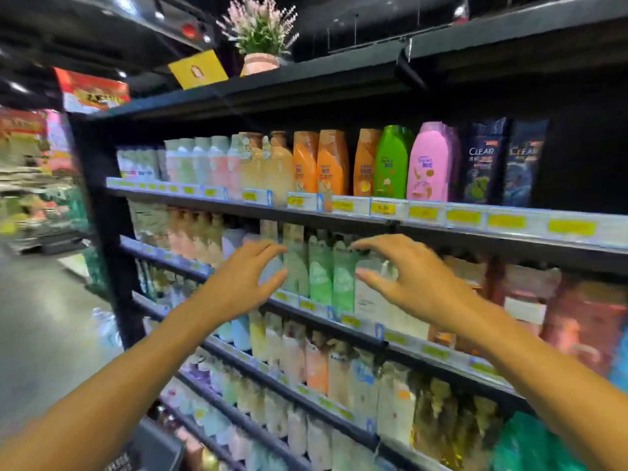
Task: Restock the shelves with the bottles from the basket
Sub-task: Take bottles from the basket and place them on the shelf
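Note:
Both my hands reach toward the second shelf (306, 305) of a black store rack. My left hand (244, 280) hovers with fingers spread and loosely curved, holding nothing, just left of the green bottles (321, 266). My right hand (407, 277) is spread the same way in front of a white bottle (368, 300) beside the green ones; whether it touches the bottle is unclear. The grey basket (153, 447) shows at the bottom left edge, below my left forearm. The picture is blurred.
The top shelf (373, 207) carries orange, green, pink and dark blue bottles behind yellow price tags. Lower shelves are packed with pastel bottles. A potted plant (260, 39) stands on the rack's top. The aisle floor (40, 317) opens to the left.

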